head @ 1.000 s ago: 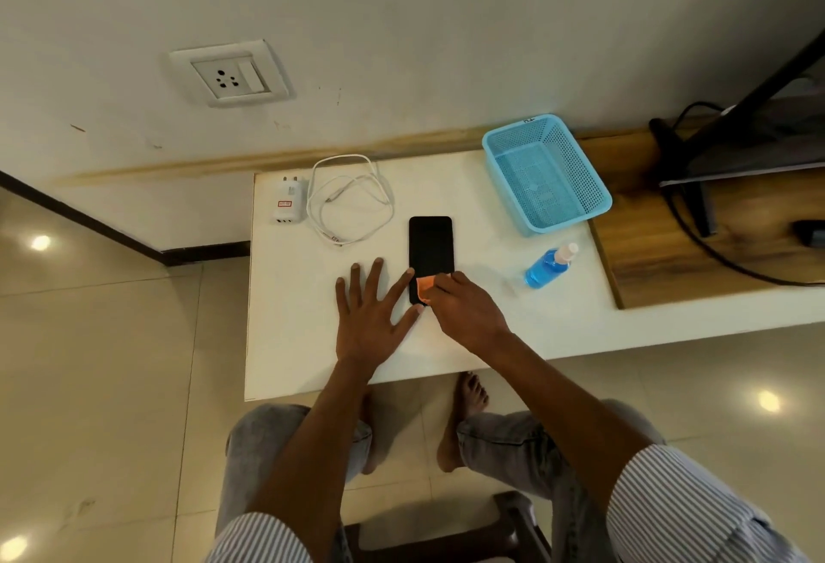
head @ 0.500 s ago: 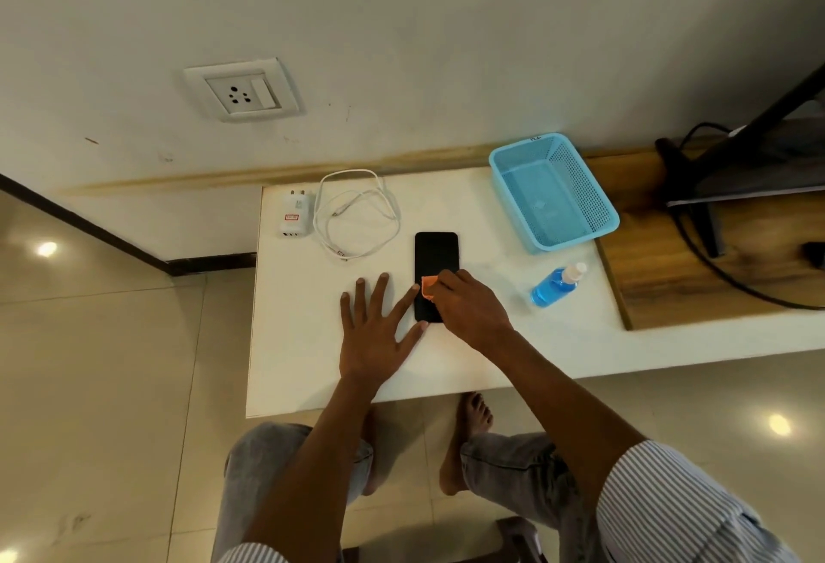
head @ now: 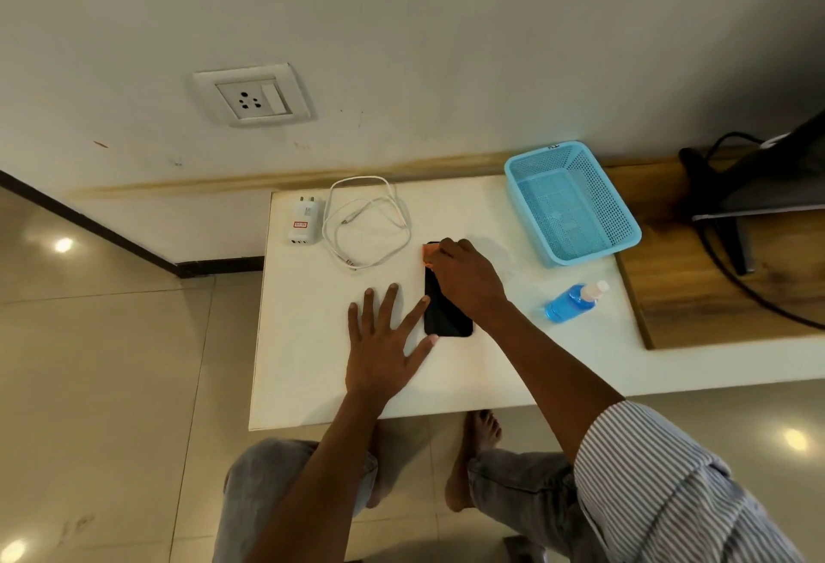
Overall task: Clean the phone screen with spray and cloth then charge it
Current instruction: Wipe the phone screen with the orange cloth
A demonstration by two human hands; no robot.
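While closed, right hand (head: pixel 464 281) presses cloth (head: pixel 427 255) onto phone (head: pixel 446 317).

obstacles: left hand (head: pixel 385 346) lying flat just left of phone (head: pixel 447 315), right hand (head: pixel 464 277) covering its far end | cable (head: pixel 368 223) and charger (head: pixel 305 221) sitting far-left of phone | basket (head: pixel 572 203) and spray bottle (head: pixel 573 301) blocking right of phone | free: table (head: pixel 446 379) staying bare near of phone
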